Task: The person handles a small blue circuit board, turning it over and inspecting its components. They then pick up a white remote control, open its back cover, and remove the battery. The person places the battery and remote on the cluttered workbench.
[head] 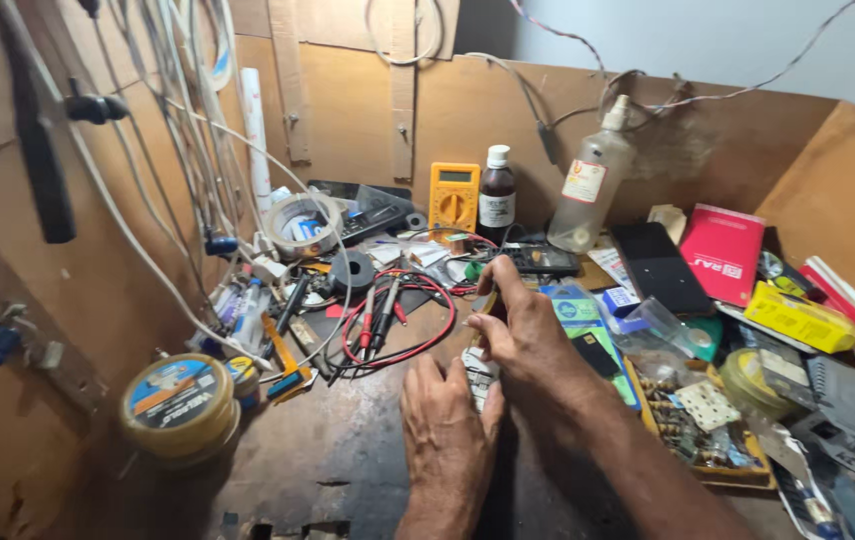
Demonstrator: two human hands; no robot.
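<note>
Left hand (pixel 445 435) presses flat on a small white circuit board (pixel 479 377) mid-workbench (pixel 338 450), steadying it. Right hand (pixel 528 335) pinches a slim tool whose kind is unclear over the board — fingers closed, thumb up. Red and black multimeter probes (pixel 378 318) lie just left, toward the back edge.

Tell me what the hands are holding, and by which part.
Both hands, left and right, close on a small whitish part between them on the bench; its kind and the exact place of the hold cannot be told, since fingers hide it.

Multimeter (pixel 454 197) behind test leads (pixel 388 315), bottle (pixel 496 195) just right.
</note>
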